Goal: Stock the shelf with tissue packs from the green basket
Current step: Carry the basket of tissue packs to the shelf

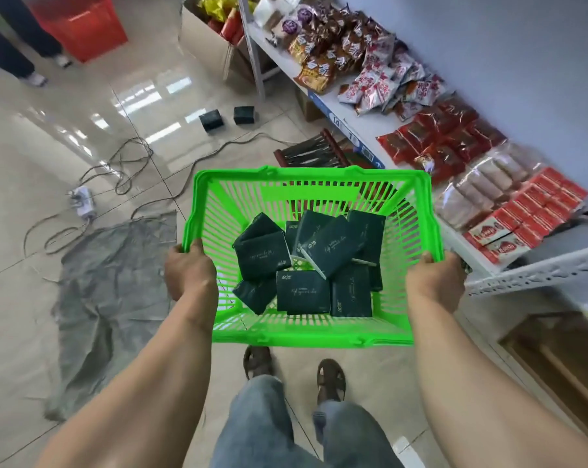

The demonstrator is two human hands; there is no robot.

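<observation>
I see a glossy tiled floor (140, 106) filling the left half of the frame, with a white shelf (363, 130) running diagonally down the right side against a pale wall (522, 45). The shelf is loaded with snack bags (340, 52) at upper centre, red packets (444, 136) further down, and red-and-white boxes (529, 214) at the right edge. A grey plastic sheet (110, 288) lies crumpled on the floor at lower left, with cables (124, 170) and a white power strip (83, 201) just above it. A red crate (83, 28) sits at the upper left beside another person's legs (12, 38).

At centre I hold the green basket (306, 187) off the floor, above my sandalled feet (329, 380). My left hand (189, 270) is curled tight over its left rim, and my right hand (436, 280) is wrapped the same way over the right rim. Inside the basket lie dark green tissue packs (302, 288), jumbled and overlapping. Two more dark packs (228, 118) rest on the floor well beyond the basket, near the shelf's leg.
</observation>
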